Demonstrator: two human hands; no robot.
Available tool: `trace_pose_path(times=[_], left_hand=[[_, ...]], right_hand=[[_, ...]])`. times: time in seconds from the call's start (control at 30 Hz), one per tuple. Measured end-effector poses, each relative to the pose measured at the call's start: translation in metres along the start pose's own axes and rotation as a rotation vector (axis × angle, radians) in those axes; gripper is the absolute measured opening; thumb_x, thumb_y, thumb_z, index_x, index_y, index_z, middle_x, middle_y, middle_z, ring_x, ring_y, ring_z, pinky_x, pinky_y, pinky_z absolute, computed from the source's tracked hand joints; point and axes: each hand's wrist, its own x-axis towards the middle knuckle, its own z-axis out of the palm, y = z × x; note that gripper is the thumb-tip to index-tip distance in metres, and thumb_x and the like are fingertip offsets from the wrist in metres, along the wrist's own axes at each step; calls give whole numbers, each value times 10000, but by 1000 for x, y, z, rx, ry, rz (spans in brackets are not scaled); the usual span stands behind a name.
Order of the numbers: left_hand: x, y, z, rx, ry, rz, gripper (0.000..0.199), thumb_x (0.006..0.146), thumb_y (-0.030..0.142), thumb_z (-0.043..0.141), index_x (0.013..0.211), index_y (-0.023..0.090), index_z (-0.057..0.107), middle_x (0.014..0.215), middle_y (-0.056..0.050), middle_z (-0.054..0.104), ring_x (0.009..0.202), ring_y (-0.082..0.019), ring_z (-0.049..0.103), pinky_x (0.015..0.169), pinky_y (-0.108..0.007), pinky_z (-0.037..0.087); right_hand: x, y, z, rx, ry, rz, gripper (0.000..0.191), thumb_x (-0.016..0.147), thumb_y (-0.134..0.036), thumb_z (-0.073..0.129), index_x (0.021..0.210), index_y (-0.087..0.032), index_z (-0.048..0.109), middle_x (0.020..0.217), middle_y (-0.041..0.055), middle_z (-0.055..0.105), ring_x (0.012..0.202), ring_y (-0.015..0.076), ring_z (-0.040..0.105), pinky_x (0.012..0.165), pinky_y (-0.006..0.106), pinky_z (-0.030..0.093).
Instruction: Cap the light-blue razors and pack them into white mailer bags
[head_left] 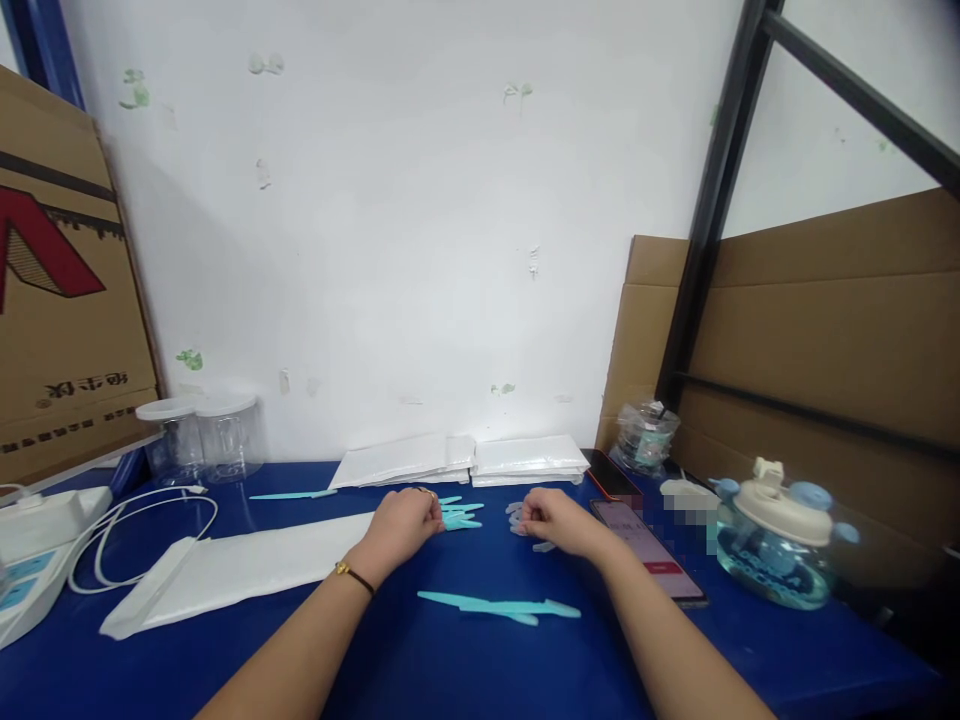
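My left hand [406, 522] is closed in a pinch at the near side of a small fanned pile of slim teal plastic sticks [461, 514], shaped like eyebrow razors. My right hand [561, 521] also pinches, its fingertips at several small translucent plastic pieces [515, 514] that look like caps. What exactly lies between the fingers of each hand is partly hidden. Nearer to me, several more teal sticks [499, 606] overlap on the blue table [450, 670]. A single teal stick [292, 495] lies farther off to the left.
White packets [405, 462] line the wall; a long white sleeve [247, 565] lies left. A phone [649, 550] and a drink bottle [780, 540] are at right. Clear jars [225, 440], a white cable [97, 545] and a power strip [34, 590] occupy the left.
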Motion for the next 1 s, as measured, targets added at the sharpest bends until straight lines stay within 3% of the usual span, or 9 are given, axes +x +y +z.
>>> trace_pose_path(times=[0.1, 0.17, 0.23, 0.33, 0.4, 0.5, 0.6, 0.77, 1.0], left_hand=[[3, -14, 0, 9, -17, -48, 78, 723, 286, 595, 714, 220, 634, 763, -9, 660, 760, -185, 593, 648, -255, 373], [0, -11, 1, -34, 7, -33, 131, 695, 328, 634, 777, 226, 640, 838, -14, 652, 823, -197, 585, 679, -258, 382], [-6, 2, 2, -148, 2, 36, 243, 690, 415, 643, 854, 236, 636, 914, -14, 631, 850, -192, 570, 685, -250, 389], [-21, 32, 4, -306, -151, 208, 324, 695, 521, 621, 866, 247, 641, 888, 3, 614, 776, -160, 556, 624, -228, 385], [-28, 48, 8, -286, -222, 289, 298, 665, 494, 662, 830, 247, 651, 849, 7, 611, 767, -159, 546, 611, -226, 370], [-30, 57, 15, -245, -268, 284, 155, 689, 371, 654, 742, 226, 648, 788, 3, 617, 739, -152, 539, 597, -227, 353], [-22, 50, 21, -316, -282, 199, 161, 741, 364, 587, 747, 211, 636, 748, 3, 619, 674, -137, 533, 558, -220, 346], [-7, 25, 21, -384, -111, 42, 239, 756, 412, 540, 774, 187, 619, 745, -4, 609, 666, -143, 531, 549, -219, 342], [6, -7, 19, -332, -91, 9, 214, 735, 394, 556, 732, 192, 627, 737, 3, 621, 650, -137, 536, 535, -218, 320]], right_hand=[[2, 18, -4, -35, 33, 100, 193, 693, -313, 688, 649, -142, 610, 595, -3, 579, 541, 105, 477, 481, 203, 334], [2, 22, -5, -28, 44, 117, 216, 682, -342, 692, 654, -144, 611, 583, -4, 582, 532, 107, 477, 470, 202, 325], [3, 22, -5, -15, 99, 93, 236, 711, -376, 656, 678, -146, 610, 595, -3, 585, 539, 109, 478, 471, 201, 323], [3, 19, -6, -28, 175, 61, 240, 748, -374, 603, 679, -144, 602, 605, 0, 579, 552, 111, 478, 486, 203, 323], [3, 18, -8, -47, 190, 58, 233, 749, -359, 595, 660, -144, 598, 595, -2, 568, 550, 110, 472, 491, 206, 320], [1, 14, -14, -27, 179, 62, 271, 756, -388, 588, 645, -142, 604, 567, -7, 549, 539, 111, 459, 489, 211, 313], [-5, 6, -21, 127, 78, 47, 375, 798, -476, 535, 690, -133, 639, 600, 8, 583, 535, 112, 474, 503, 219, 345], [-13, -7, -26, 416, -226, 8, 419, 778, -522, 571, 788, -114, 665, 674, 38, 647, 516, 100, 515, 548, 237, 420], [-5, 3, -14, 449, -139, 11, 344, 756, -465, 621, 722, -123, 634, 582, 7, 592, 512, 91, 499, 501, 202, 379]])
